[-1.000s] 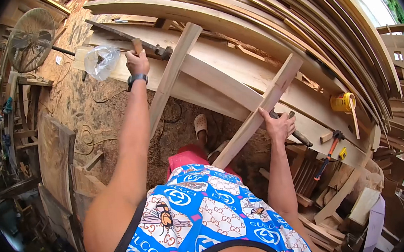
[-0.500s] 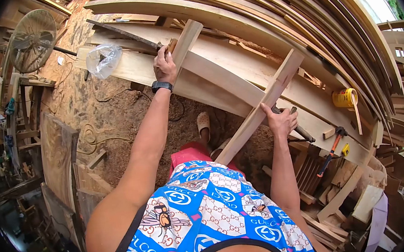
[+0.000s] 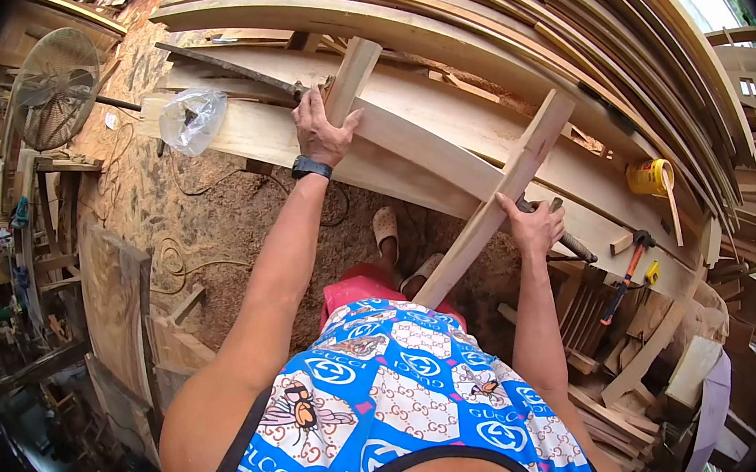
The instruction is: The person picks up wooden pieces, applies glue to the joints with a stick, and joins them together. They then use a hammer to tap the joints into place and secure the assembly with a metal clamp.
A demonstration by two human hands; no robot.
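Observation:
A wooden frame of a long rail and two crossing pieces lies over the boards. My left hand rests with fingers stretched and thumb apart at the near crosspiece, beside the jaw of a bar clamp. The clamp's dark bar sticks out to the upper left; its middle is hidden by the wood. My right hand is closed around the clamp's screw end, its thumb against the longer crosspiece.
Long planks are stacked behind the work. On the right lie a hammer, a yellow tape measure and a yellow tub with a stick. A clear plastic bag sits on a board at left, near a fan.
My left hand has opened from its grip at the clamp jaw, its fingers extending and thumb spreading toward the rail. My right hand stays at the clamp's screw end.

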